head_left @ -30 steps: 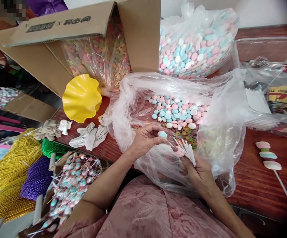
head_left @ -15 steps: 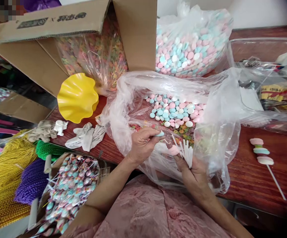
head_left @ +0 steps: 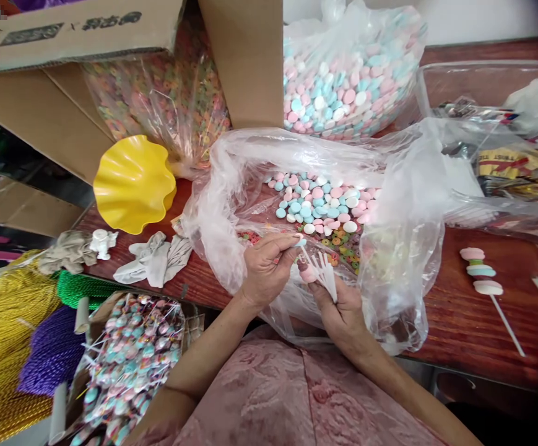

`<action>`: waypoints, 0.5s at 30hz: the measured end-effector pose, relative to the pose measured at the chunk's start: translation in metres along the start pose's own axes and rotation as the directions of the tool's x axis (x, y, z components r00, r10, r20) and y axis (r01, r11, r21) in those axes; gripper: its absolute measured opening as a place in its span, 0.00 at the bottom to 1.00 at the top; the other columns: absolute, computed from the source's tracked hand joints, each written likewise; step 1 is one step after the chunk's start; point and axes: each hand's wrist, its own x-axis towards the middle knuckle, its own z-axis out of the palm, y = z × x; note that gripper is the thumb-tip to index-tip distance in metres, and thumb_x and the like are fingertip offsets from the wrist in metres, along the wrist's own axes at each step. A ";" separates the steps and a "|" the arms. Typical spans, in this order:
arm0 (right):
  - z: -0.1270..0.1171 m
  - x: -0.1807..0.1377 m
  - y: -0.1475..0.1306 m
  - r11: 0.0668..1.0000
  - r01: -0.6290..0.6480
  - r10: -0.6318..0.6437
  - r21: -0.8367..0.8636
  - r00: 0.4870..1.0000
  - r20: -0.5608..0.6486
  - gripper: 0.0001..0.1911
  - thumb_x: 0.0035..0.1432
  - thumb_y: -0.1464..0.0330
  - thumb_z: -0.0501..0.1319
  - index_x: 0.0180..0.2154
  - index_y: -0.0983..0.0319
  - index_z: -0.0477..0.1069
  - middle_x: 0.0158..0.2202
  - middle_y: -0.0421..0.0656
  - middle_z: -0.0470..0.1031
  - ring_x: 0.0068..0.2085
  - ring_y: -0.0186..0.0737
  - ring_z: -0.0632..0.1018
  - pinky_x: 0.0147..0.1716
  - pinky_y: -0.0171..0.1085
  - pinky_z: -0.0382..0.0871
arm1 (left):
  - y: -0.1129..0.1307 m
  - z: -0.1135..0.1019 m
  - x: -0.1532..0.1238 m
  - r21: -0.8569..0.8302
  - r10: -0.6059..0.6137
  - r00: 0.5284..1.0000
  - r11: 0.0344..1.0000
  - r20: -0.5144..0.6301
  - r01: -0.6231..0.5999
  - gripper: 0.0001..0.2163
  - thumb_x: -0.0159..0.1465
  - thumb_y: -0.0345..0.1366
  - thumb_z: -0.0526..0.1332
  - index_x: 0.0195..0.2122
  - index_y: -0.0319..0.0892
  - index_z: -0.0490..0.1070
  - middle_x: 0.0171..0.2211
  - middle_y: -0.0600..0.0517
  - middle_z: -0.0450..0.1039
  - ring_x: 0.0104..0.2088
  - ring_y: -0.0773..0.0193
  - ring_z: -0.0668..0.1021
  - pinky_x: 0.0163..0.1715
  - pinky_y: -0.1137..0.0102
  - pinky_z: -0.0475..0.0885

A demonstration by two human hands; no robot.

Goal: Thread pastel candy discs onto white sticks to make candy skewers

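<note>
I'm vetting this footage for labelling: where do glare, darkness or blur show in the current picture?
Head view: whitish reflections haze the clear plastic sheet; the right edge falls into black; a small top-left patch is pixelated; the left hand and the right hand, with its white sticks, look fairly clear.

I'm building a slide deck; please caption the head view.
Left hand pinches a blue candy near white sticks held in the right hand, pastel candies lying loose beyond.
</note>
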 end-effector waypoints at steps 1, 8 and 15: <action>0.000 0.000 0.001 1.000 -0.012 0.012 0.005 1.000 0.009 0.13 0.68 0.65 0.59 0.50 0.57 0.77 0.31 0.40 0.78 0.30 0.40 0.76 0.34 0.37 0.70 | 0.000 0.001 0.001 -0.051 -0.054 0.998 0.997 0.011 0.055 0.05 0.62 0.32 0.69 0.39 0.42 0.81 0.38 0.49 0.83 0.39 0.63 0.84 0.42 0.68 0.81; -0.014 0.007 0.006 0.997 -0.072 0.072 0.010 0.997 -0.019 0.11 0.67 0.61 0.61 0.43 0.57 0.79 0.26 0.40 0.74 0.32 0.43 0.76 0.35 0.38 0.72 | -0.008 0.000 0.006 -0.238 -0.340 0.917 0.892 0.207 0.385 0.09 0.58 0.35 0.73 0.41 0.44 0.83 0.38 0.50 0.81 0.40 0.65 0.81 0.43 0.70 0.78; -0.011 -0.001 0.001 0.984 -0.138 0.145 0.114 0.988 -0.053 0.11 0.67 0.62 0.60 0.47 0.58 0.77 0.27 0.38 0.71 0.30 0.38 0.72 0.31 0.36 0.67 | -0.001 0.026 -0.022 -0.276 -0.303 0.951 0.910 0.067 0.310 0.11 0.61 0.35 0.71 0.45 0.47 0.82 0.45 0.49 0.83 0.46 0.61 0.84 0.51 0.64 0.79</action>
